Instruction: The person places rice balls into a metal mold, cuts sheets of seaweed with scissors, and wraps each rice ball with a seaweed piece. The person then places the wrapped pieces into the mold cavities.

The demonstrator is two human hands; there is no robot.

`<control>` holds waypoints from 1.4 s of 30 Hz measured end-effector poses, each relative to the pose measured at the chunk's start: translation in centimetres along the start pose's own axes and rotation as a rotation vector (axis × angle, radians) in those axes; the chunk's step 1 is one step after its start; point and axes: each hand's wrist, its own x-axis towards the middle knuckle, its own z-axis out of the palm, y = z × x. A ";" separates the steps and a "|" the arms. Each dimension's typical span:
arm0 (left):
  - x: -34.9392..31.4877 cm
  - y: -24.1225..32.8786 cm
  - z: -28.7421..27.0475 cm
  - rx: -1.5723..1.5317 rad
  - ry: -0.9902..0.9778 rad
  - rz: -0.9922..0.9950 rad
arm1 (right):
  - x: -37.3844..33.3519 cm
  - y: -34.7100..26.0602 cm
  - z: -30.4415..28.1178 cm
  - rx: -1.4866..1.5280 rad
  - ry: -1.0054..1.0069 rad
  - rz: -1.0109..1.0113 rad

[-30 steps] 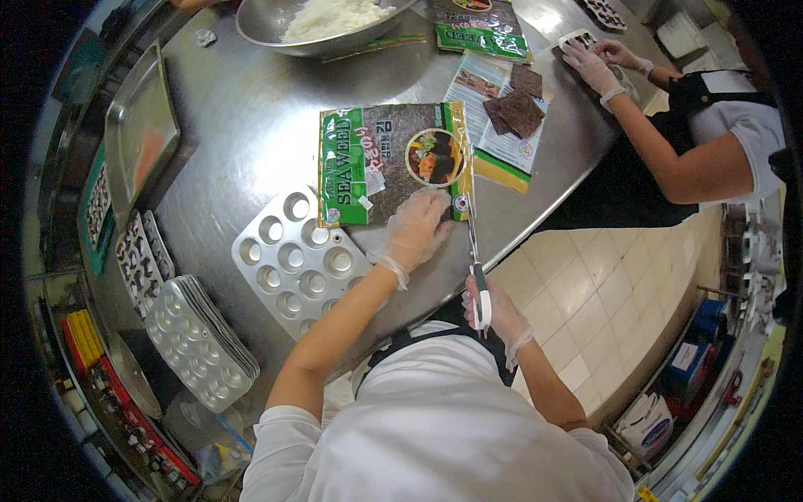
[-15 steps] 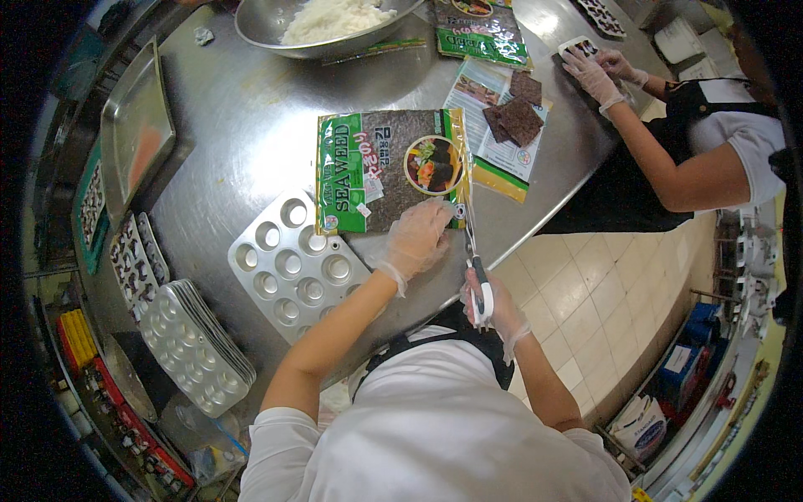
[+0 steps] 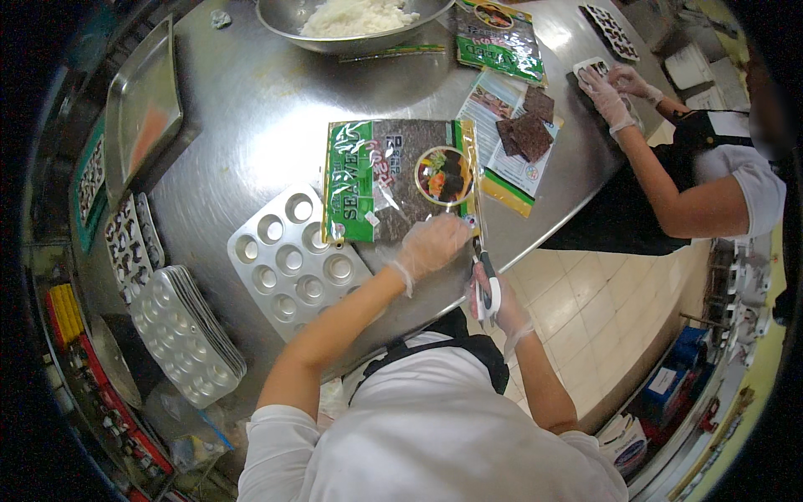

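A green, black and yellow seaweed packet (image 3: 393, 159) lies flat on the steel table, its lower left corner over a muffin pan (image 3: 274, 238). My gloved left hand (image 3: 436, 244) is closed on the packet's near edge, by the right corner. Gloved too, my right hand (image 3: 507, 311) grips scissors (image 3: 489, 293) with black and white handles. The blades point away from me, at the packet's lower right corner. Whether they are around the film there, I cannot tell.
A steel bowl of white rice (image 3: 364, 18) stands at the back. Dark seaweed pieces (image 3: 529, 136) lie on another packet (image 3: 493, 180). Stacked muffin pans (image 3: 180, 335) and a metal tray (image 3: 125, 109) are at left. A co-worker's gloved hands (image 3: 609, 96) work over a small tray at right.
The scissors' blades, earlier stretched up along the packet's right edge, now sit lower, by its near corner. My left hand has shifted slightly right. The whole view has shifted a little.
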 end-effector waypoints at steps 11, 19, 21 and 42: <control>-1.4 2.5 -1.4 -0.145 0.074 0.113 | 0.0 -1.1 -1.1 -0.029 0.039 0.064; -1.5 3.6 -2.2 -0.171 0.105 0.110 | 0.7 -0.9 -1.9 0.026 -0.043 0.044; -1.5 3.9 -2.5 -0.186 0.130 0.098 | 0.7 -0.7 -1.9 -0.026 -0.076 -0.042; -3.4 5.1 -3.3 -0.160 0.076 0.044 | 6.9 -2.7 -1.1 -0.086 0.028 -0.101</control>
